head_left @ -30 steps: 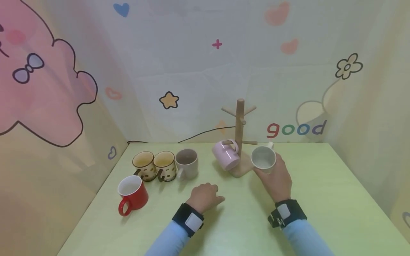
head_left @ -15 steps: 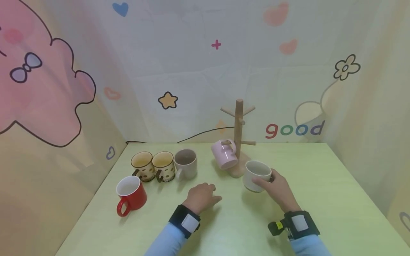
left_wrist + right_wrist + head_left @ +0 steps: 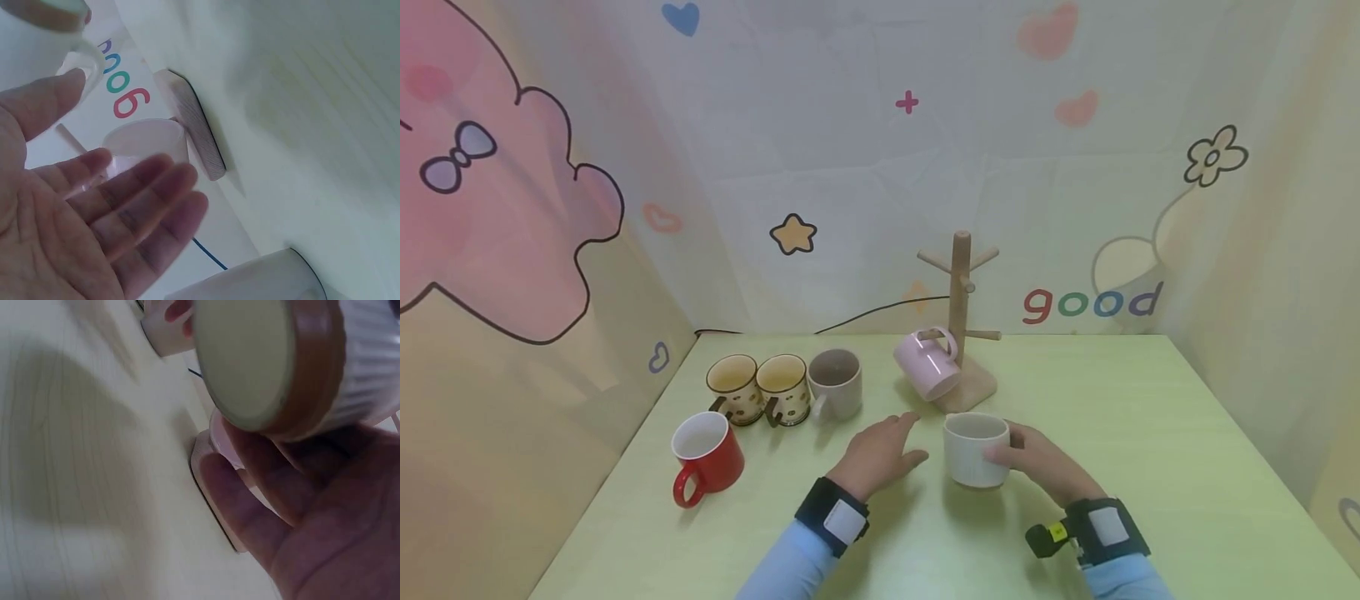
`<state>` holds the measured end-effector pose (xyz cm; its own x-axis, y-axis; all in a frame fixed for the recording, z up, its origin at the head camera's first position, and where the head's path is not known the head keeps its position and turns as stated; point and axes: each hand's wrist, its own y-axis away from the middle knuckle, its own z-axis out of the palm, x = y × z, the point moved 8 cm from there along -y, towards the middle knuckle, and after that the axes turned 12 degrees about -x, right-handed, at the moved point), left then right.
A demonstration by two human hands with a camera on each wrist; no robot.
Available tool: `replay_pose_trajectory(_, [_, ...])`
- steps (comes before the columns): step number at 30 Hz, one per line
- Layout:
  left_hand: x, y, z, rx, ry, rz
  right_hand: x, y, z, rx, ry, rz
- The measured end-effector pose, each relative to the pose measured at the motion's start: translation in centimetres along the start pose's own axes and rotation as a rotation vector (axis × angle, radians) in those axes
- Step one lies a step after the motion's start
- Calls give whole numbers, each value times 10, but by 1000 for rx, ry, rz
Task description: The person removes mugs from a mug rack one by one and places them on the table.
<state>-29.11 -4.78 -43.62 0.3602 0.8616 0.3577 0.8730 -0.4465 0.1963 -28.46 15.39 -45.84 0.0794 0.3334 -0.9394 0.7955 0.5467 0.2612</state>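
My right hand (image 3: 1047, 463) grips a white mug (image 3: 972, 457) by its right side, close in front of the wooden mug tree (image 3: 961, 304). Seen from the right wrist, the mug's pale underside (image 3: 247, 362) has a brown band around it and is clear of the table. Just left of the mug is my left hand (image 3: 880, 455), its fingers extended and holding nothing. The mug's handle (image 3: 94, 65) shows near the left thumb in the left wrist view. On a lower peg of the tree a lilac mug (image 3: 927, 367) hangs tilted by its handle.
To the left stand two cream spotted mugs (image 3: 737, 390) with dark handles and a greyish mug (image 3: 837, 385) in a row. A red mug (image 3: 713, 454) stands nearer. Behind the pale green table (image 3: 1157, 483) hangs a printed cloth (image 3: 850, 167).
My right hand has brought the white mug leftward and nearer, away from the tree's right side, and the mug has turned. The left hand has moved slightly forward with its fingers reaching toward the mug.
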Motion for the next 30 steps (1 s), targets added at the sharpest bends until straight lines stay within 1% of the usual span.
replay_pose_trajectory(3, [4,1,1,-41,28,29,0,0,9,-113,-12,-24])
replay_pose_trajectory(7, [10,3,5,-132,49,73,0,1,19,-234,-38,-60])
replay_pose_trajectory(9, [14,4,8,-166,49,119,-2,2,23,-285,-46,-91])
replay_pose_trajectory(13, [21,6,13,-211,66,234,-2,1,29,-352,-56,-135])
replay_pose_trajectory(17, [28,8,16,-240,113,306,-1,0,31,-382,-61,-145])
replay_pose_trajectory(25, [33,14,16,-253,186,379,2,1,31,-418,-83,-156])
replay_pose_trajectory(27, [34,15,15,-253,188,395,4,0,31,-419,-88,-158])
replay_pose_trajectory(30, [36,17,15,-247,162,417,6,-1,29,-411,-95,-163])
